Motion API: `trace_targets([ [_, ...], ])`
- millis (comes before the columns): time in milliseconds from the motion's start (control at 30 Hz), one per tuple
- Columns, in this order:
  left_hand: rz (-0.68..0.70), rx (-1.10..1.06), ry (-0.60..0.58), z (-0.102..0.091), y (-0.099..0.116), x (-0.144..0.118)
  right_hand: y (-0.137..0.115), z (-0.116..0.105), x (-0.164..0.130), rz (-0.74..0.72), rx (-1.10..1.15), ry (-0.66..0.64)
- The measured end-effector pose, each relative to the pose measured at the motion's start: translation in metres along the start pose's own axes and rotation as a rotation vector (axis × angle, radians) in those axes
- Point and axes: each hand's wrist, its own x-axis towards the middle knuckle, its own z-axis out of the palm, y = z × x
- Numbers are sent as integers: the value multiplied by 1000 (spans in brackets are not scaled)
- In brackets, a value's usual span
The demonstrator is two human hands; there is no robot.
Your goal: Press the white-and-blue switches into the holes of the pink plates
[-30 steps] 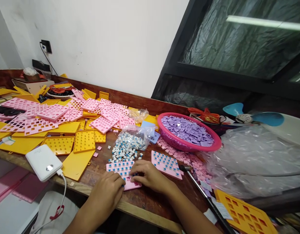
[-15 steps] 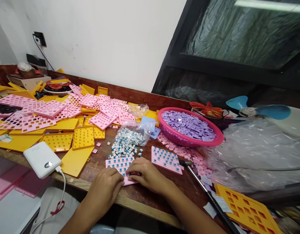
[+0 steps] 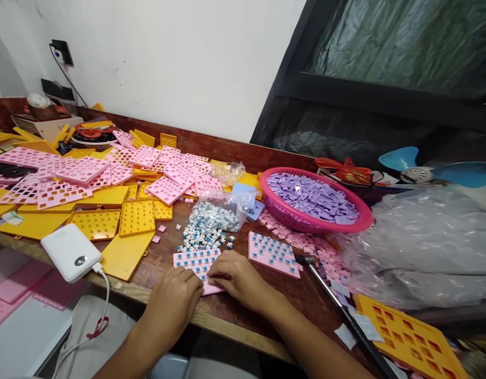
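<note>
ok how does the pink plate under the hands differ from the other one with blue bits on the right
The near plate is partly hidden by the left hand and right hand; the other plate has no hand on it. The near plate lies by the loose pieces; the other plate lies by a dark-headed tool. Both are pink and carry blue-topped pieces.

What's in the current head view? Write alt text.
A left hand and right hand work at a pink plate set with blue pieces on a cluttered table. Beyond lies a pile of similar pieces; rightward, a pink basket holds purple tiles.
</note>
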Motion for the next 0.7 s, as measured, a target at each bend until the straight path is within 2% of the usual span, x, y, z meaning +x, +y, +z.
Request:
trace_targets([
  [300,-12,-16,-24,-5,-4,10,-3,0,3,82,58,65],
  [433,21,-128,-18,-11,-9,12,-4,-2,5,105,115,55],
  [500,41,-205,15,-16,-17,14,-4,-3,6,119,137,49],
  [633,-8,-190,218,-23,-48,24,-2,-2,6,149,183,50],
  [700,-24,-168,237,-20,-63,30,0,-1,5,172,232,59],
])
